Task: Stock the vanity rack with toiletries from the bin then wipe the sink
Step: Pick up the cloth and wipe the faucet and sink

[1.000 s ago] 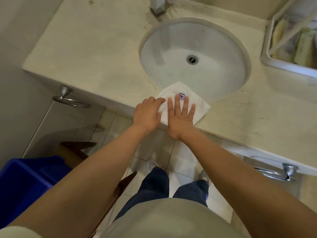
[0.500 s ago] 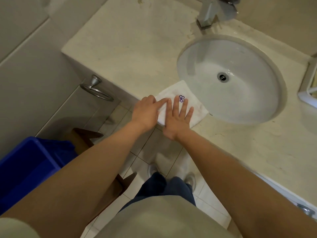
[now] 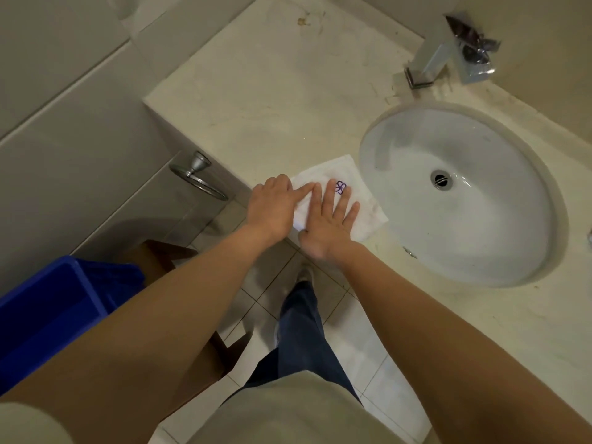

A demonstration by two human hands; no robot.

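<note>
You are reaching both bare arms forward and down, your right hand (image 3: 326,219) lying flat, palm down, and your left hand (image 3: 272,208) lying beside it with knuckles raised. Under them a folded white cloth (image 3: 362,200) with a purple emblem (image 3: 341,187) is resting at the worktop's (image 3: 272,100) front edge, just beside the sink basin (image 3: 480,225). Your right fingers (image 3: 342,200) are spreading wide and pressing on the cloth; your left fingers (image 3: 304,190) are staying close together, the forefinger extending onto the cloth's near-left edge, touching your right hand.
</note>
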